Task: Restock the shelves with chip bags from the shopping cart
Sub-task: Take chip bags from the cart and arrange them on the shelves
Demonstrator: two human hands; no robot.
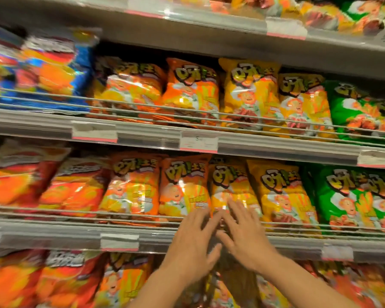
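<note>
The yellow chip bag (228, 190) stands upright on the middle shelf (53, 232), in the row behind the wire rail (76, 213), with an orange bag (182, 187) touching it on one side and another yellow bag (280, 192) on the other. Both hands are up against its lower front. The left hand (191, 238) has its fingers spread and fairly straight, fingertips at the rail near the seam between the orange and yellow bags. The right hand (245, 236) lies likewise with straight, fanned fingers over the bottom of the yellow bag. Neither is curled round anything; they look to be pressing or nudging the bag back into line, though motion blur hides the exact contact.

A bag like this should be very light, puffed with air, and its glossy film slippery. The contents are brittle, so squeezing the belly would likely crush chips. Flat palms on the front suit pushing; for lifting, a pinch at the crimped top seam or a loose hold on both side edges seems safest.

More bags, red (20, 185) and green (351, 196), fill the same shelf, and the shelves above and below are also stocked. The shopping cart is not in view.
</note>
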